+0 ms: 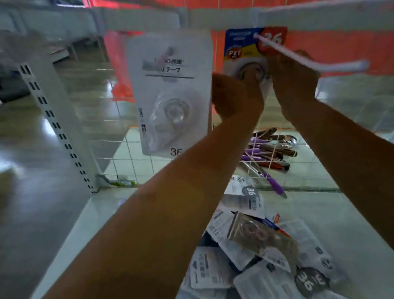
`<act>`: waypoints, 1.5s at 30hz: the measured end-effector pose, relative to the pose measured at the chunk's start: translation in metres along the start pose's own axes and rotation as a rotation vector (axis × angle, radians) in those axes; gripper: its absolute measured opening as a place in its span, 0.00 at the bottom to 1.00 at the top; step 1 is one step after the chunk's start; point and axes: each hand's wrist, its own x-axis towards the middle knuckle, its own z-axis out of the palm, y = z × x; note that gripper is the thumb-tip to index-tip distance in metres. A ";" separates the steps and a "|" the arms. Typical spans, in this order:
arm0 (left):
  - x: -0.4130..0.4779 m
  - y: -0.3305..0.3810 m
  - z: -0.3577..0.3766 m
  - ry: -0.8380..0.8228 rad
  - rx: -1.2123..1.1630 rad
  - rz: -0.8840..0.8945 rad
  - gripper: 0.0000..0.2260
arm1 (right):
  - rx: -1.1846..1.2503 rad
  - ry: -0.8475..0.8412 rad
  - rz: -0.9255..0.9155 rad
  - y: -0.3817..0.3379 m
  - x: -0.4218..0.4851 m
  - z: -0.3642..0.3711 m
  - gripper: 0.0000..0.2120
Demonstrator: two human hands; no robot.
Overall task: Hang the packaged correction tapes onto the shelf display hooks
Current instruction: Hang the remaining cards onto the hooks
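One colourful pack (243,45) sat clutched in left hand (236,95) and right hand (293,79) at the hook (303,59); kept level, it would ride along cleanly.

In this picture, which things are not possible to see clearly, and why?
Head view: lower part of the colourful pack, covered by the left hand and right hand holding it.
Whether its hole is on the hook: motion blur.
Small print on the hanging white pack: blurred.
Pile of packs: cut off by the bottom edge.
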 end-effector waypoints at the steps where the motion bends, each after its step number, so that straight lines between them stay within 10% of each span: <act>1: -0.004 -0.003 0.000 -0.030 0.012 0.008 0.35 | 0.001 0.032 0.013 0.009 -0.004 0.003 0.17; 13: -0.088 -0.143 -0.017 -0.411 0.675 0.201 0.28 | -0.379 -0.572 0.051 0.128 -0.169 0.009 0.13; 21: -0.123 -0.214 -0.021 -0.777 0.904 0.105 0.23 | -0.476 -1.318 0.267 0.172 -0.207 -0.013 0.41; 33: -0.118 -0.180 -0.034 -0.946 0.801 0.214 0.23 | -0.776 -1.158 -0.097 0.143 -0.188 -0.022 0.41; 45: -0.090 -0.156 -0.067 -0.921 0.321 -0.247 0.10 | -0.557 -0.928 -0.219 0.115 -0.163 -0.030 0.53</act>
